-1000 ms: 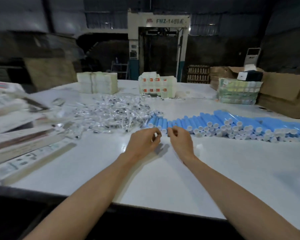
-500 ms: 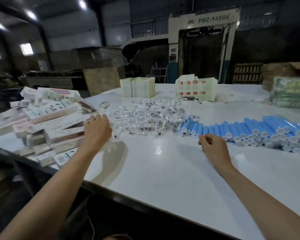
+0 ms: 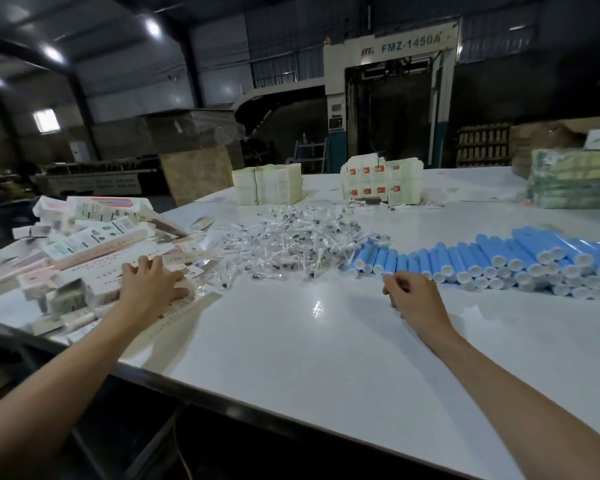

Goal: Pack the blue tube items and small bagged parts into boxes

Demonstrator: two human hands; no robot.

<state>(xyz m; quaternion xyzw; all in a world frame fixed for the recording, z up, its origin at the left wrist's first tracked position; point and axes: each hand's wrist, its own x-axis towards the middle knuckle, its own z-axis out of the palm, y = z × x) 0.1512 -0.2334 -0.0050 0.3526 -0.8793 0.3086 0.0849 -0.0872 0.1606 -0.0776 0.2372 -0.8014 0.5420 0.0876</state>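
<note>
Left hand (image 3: 153,285): fingers spread, flat on piled boxes (image 3: 84,244).
Right hand (image 3: 413,299): fingers curled, contents unclear, just beside blue tubes (image 3: 499,258).
Bagged parts (image 3: 291,244): heaped between, on counter (image 3: 291,341).

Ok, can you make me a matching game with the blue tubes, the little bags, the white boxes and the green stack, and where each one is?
Things:
1. blue plastic tubes with white end caps
2. small clear plastic bags of parts
3. long flat white cardboard boxes
4. green wrapped stack of packs

Places:
A. heaped under the left hand
B. at the far right of the white table
C. in a loose pile in the middle
D. lying in a row just beyond the right hand

Pairs: 1-D, 2-C, 3-A, 4-B.
</note>
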